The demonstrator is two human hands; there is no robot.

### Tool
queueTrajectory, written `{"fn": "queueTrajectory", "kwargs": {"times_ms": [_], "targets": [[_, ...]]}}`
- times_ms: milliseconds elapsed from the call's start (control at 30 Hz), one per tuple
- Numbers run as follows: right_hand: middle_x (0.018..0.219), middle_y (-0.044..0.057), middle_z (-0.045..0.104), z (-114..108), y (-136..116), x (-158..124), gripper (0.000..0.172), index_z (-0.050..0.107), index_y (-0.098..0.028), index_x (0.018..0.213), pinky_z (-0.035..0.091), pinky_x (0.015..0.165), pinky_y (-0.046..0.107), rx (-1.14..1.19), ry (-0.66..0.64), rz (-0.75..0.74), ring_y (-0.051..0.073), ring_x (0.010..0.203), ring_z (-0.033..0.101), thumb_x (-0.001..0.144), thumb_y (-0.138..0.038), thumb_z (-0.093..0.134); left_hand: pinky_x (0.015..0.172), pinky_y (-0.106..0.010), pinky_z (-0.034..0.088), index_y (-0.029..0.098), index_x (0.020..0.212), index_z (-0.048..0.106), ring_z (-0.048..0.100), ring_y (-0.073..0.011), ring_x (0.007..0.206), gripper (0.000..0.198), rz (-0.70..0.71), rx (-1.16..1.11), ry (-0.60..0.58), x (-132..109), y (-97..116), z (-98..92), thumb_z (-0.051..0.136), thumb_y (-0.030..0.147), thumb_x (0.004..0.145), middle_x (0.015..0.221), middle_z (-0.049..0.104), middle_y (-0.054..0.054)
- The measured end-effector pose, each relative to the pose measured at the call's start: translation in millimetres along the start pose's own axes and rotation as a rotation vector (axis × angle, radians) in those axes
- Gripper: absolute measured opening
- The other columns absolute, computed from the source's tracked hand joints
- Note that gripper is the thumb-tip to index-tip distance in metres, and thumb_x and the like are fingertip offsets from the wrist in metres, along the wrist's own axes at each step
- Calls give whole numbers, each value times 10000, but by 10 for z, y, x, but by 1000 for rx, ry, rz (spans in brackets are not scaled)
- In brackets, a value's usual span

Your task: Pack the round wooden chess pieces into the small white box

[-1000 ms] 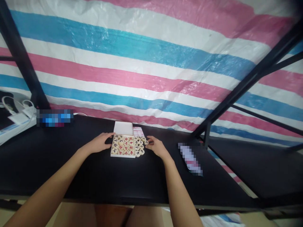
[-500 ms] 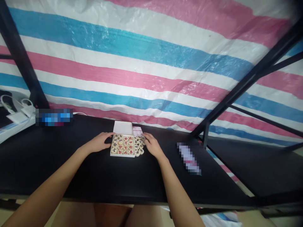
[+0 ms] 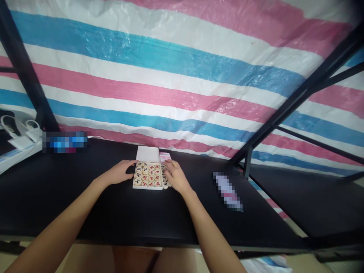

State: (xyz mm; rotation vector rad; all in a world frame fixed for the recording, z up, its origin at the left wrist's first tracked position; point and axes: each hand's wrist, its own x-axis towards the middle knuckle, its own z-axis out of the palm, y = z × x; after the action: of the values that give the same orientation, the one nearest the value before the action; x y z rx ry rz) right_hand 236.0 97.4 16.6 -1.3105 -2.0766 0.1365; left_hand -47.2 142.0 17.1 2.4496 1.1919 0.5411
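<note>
An open white box lies on the black table, filled with rows of round xiangqi pieces marked in red and black characters. Its lid leans back at the far side. At the box's left edge rests my left hand, thumb and fingers apart. Over the loose xiangqi pieces on the box's right side lies my right hand, fingers spread and slightly bent. It covers most of those pieces; whether one sits under a fingertip is hidden.
Behind the loose pieces lies a white and pink paper. A blurred-out long object is on the right, another blurred-out item at the back left. A white power strip with cables stands far left; black metal posts frame the table.
My right hand has moved left, from the outer side of the loose pieces to over them, near the box's right edge. My left hand has stayed in place.
</note>
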Motion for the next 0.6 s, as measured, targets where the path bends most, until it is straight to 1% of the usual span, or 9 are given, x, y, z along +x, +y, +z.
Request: {"fn": "queueTrajectory", "kwargs": {"times_ms": [33,67,133,200,233,300,367,500,600], "targets": [[1149,100,574,42,-125,10,304,631,-184,1109,377,1015,382,22,-17,-41,212,1116,496,872,-182,442,936,-347,427,232,1342,446,556,-246,1072,585,0,-3,1,-1,4,0,595,316,782,1156,622,-78],[1132,94,576,93,-253,24,284,633,-194,1098,382,1006,377,37,-21,-82,212,1109,494,875,-196,458,940,-351,426,229,1337,451,554,-247,1076,583,-1,-7,4,-4,8,0,597,307,778,1159,621,-79],[1174,100,544,203,-479,65,284,618,-199,1115,384,995,379,33,-23,-125,226,1134,469,859,-191,494,949,-354,421,217,1325,463,549,-247,1087,578,-5,-16,12,-8,17,-4,601,288,768,1167,620,-81],[1141,105,553,298,-624,126,273,622,-200,1092,410,947,389,15,-26,-86,239,1072,500,832,-188,540,957,-355,416,210,1320,467,544,-247,1093,577,-8,-26,17,-10,26,-10,602,274,763,1172,618,-83],[1092,100,573,333,-659,161,246,635,-199,1056,418,924,392,4,-43,-63,239,1024,522,824,-189,555,958,-357,416,212,1319,467,544,-246,1093,576,-8,-29,17,-10,30,-14,602,269,762,1172,618,-82],[983,85,603,375,-668,224,179,656,-192,970,430,882,380,-7,-91,-24,226,931,552,813,-179,570,955,-362,417,215,1316,469,546,-248,1083,570,-8,-27,14,-8,41,-22,601,267,764,1170,618,-83],[927,73,607,396,-635,260,140,656,-180,913,436,853,353,7,-120,-8,209,892,562,810,-151,566,953,-367,417,203,1311,473,546,-251,1077,563,-12,-18,8,-5,54,-29,598,272,766,1172,615,-90],[903,62,582,420,-609,241,112,633,-170,846,448,811,315,53,-73,14,185,849,556,804,-112,547,953,-360,417,191,1313,473,541,-255,1087,564,-14,-12,-4,1,75,-40,592,283,770,1177,612,-95],[908,55,563,373,-619,206,125,621,-173,845,446,825,306,125,-32,-19,184,868,547,781,-96,547,957,-358,414,196,1324,463,532,-254,1102,574,-28,-10,-10,3,77,-42,589,275,770,1181,608,-93]]}}
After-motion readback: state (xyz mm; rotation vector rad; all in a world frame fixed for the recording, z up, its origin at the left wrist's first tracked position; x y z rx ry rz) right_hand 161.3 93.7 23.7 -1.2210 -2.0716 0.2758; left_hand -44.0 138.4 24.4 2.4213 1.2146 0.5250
